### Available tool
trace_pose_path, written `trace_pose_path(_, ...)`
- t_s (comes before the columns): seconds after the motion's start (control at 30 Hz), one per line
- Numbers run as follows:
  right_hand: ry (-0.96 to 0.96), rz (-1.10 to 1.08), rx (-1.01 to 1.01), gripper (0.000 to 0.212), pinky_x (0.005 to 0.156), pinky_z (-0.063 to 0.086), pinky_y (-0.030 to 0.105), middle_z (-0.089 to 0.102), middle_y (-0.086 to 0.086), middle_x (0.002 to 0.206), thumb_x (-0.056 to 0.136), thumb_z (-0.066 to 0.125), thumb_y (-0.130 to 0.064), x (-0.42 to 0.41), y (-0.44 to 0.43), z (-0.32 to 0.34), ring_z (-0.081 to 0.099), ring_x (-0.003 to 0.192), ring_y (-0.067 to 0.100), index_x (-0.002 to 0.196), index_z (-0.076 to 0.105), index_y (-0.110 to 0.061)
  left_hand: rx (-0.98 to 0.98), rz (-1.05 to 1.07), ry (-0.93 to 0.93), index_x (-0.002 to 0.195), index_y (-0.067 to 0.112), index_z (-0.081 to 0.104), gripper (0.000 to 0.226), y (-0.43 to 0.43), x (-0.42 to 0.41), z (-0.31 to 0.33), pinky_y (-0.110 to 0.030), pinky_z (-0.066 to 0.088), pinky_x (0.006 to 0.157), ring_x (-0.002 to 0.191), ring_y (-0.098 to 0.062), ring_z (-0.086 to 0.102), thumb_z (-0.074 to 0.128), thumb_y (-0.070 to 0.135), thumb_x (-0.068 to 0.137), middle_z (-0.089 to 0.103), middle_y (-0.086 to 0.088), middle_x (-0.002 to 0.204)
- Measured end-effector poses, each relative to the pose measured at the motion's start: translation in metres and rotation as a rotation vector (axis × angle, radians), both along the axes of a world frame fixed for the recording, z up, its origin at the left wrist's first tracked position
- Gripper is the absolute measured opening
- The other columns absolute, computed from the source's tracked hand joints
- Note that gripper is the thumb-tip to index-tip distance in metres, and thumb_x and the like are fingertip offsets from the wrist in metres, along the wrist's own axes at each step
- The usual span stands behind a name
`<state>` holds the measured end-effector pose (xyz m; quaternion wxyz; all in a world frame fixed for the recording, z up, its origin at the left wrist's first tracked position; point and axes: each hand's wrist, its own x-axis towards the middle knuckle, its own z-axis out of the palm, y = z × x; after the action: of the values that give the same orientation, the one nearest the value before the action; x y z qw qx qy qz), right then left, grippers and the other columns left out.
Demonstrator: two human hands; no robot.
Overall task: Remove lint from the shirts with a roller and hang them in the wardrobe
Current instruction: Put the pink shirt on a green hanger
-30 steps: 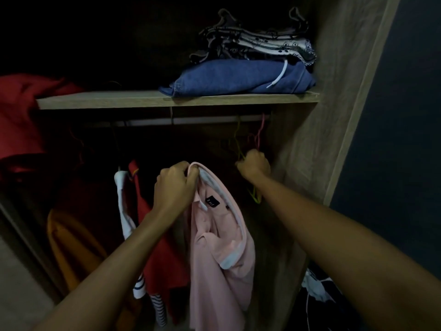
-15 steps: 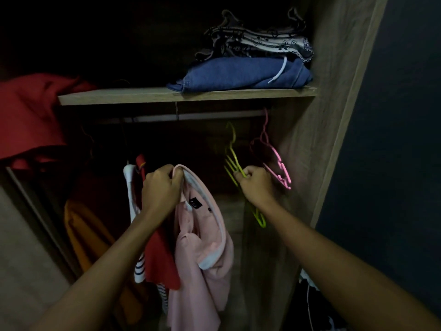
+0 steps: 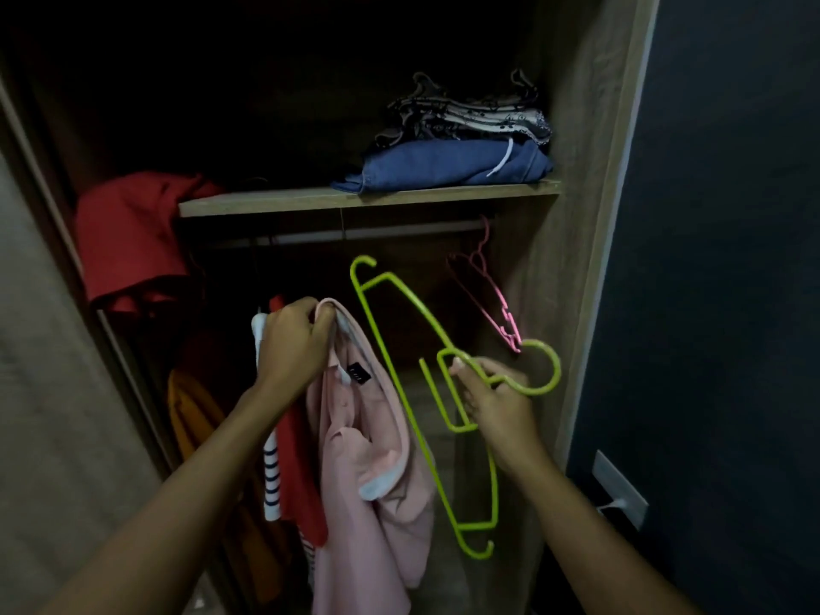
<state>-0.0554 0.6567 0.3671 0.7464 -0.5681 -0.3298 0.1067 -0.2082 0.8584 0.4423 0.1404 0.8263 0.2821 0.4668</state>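
My left hand [image 3: 295,344] grips the collar of a pink polo shirt [image 3: 377,459], which hangs limp below it in front of the open wardrobe. My right hand [image 3: 492,397] holds a lime-green plastic hanger [image 3: 399,348] near its hook, off the rail and tilted, its long bar running down to the lower right. The hanger is to the right of the shirt and seems to overlap its edge. The wardrobe rail [image 3: 399,235] runs under the wooden shelf [image 3: 355,199]. No lint roller is in view.
Pink hangers [image 3: 492,299] hang at the rail's right end. Red, striped and orange clothes [image 3: 288,472] hang at the left behind my left hand. Folded blue and patterned clothes [image 3: 452,164] lie on the shelf, with a red garment [image 3: 128,237] at the left. The wardrobe's side panel [image 3: 577,259] stands close on the right.
My right hand has pulled the green hanger off the rail and down toward me. My left hand kept its hold on the pink shirt's collar. My view has tilted and pulled back.
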Motion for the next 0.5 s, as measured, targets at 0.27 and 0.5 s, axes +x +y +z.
trace_pose_path(0.27,0.118,0.185,0.353,0.048,0.038,0.016,0.019,0.025,-0.005,0.042,0.087,0.054,-0.052,-0.044,-0.017,0.112,0.023,0.037,0.008,0.061,0.046,-0.013,0.05,-0.06,-0.005,0.06,0.012,0.05,0.042,-0.025,-0.015,0.043,-0.041,0.043,0.06,0.059,-0.023,0.055,0.045,0.04,0.092,0.052,-0.002,0.055)
trace_pose_path(0.5,0.006,0.034,0.618,0.062,0.04,0.018,0.026,0.023,0.003,0.042,0.099,0.038,-0.049,-0.07,-0.013,0.162,0.026,0.038,0.017,0.05,0.029,-0.013,0.057,-0.249,-0.065,0.058,0.009,0.053,0.041,-0.063,-0.02,0.091,-0.026,0.031,0.053,0.048,-0.001,0.042,0.054,0.029,0.094,0.042,0.004,0.05)
